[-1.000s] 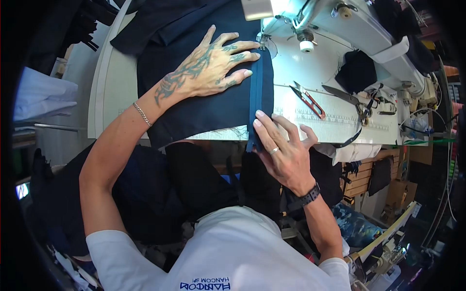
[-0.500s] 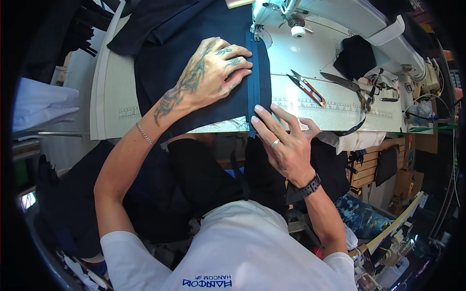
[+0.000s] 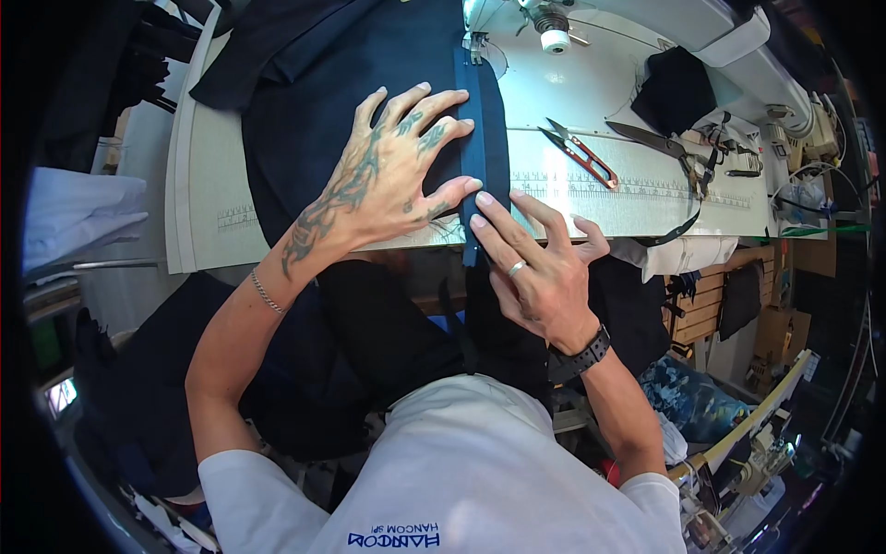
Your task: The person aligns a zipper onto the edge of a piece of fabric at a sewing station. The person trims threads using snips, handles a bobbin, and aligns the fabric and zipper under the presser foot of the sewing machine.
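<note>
Dark navy fabric [image 3: 305,120] lies on the sewing machine bed, with a long, narrow blue strip [image 3: 472,148] along its right side. The strip runs from the presser foot [image 3: 475,48] down over the table's front edge. My left hand [image 3: 397,162] rests palm down on the fabric, fingers spread, fingertips and thumb touching the strip's left edge. At the strip's lower end, my right hand [image 3: 540,263] lays its index and middle fingers on top. Its thumb is mostly hidden beneath, and the other fingers stretch out to the right.
Red-handled thread snips [image 3: 583,159] and large dark scissors [image 3: 651,138] lie right of the fabric, near a printed ruler [image 3: 637,191]. A black cloth piece [image 3: 678,90] sits behind them. Folded white cloth [image 3: 88,208] is stacked at far left. The machine arm [image 3: 711,37] overhangs the back right.
My left hand has spread its fingers and moved its thumb down the strip, close to my right fingertips. The fabric has shifted slightly up and left in view. My right hand stays at the strip's lower end.
</note>
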